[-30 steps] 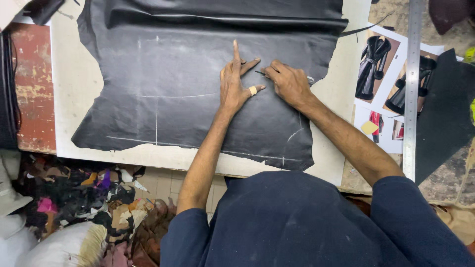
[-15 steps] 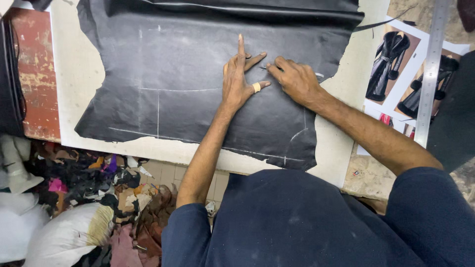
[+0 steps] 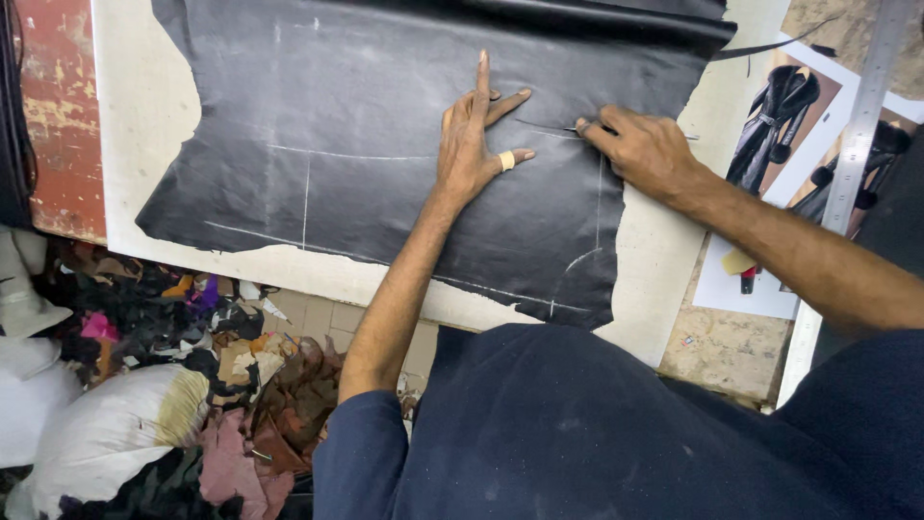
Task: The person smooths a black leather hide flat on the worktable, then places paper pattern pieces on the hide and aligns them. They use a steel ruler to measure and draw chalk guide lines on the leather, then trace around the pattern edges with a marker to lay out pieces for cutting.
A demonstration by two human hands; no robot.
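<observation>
While printed coat pictures (image 3: 784, 125) lie rightward beside a steel ruler (image 3: 857, 135), I see my left hand (image 3: 476, 144) spread flat on black leather (image 3: 337, 125), unchanged; right hand (image 3: 645, 149) pinches a thin tool (image 3: 577, 129), shifted right.

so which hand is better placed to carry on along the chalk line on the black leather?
Right, probably. The right hand already holds a thin tool tip-down on the black leather near a chalk line. The left hand lies flat, fingers spread, pinning the sheet.

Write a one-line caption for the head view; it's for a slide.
Left hand pins black leather flat; right hand draws a thin tool along it.
</observation>
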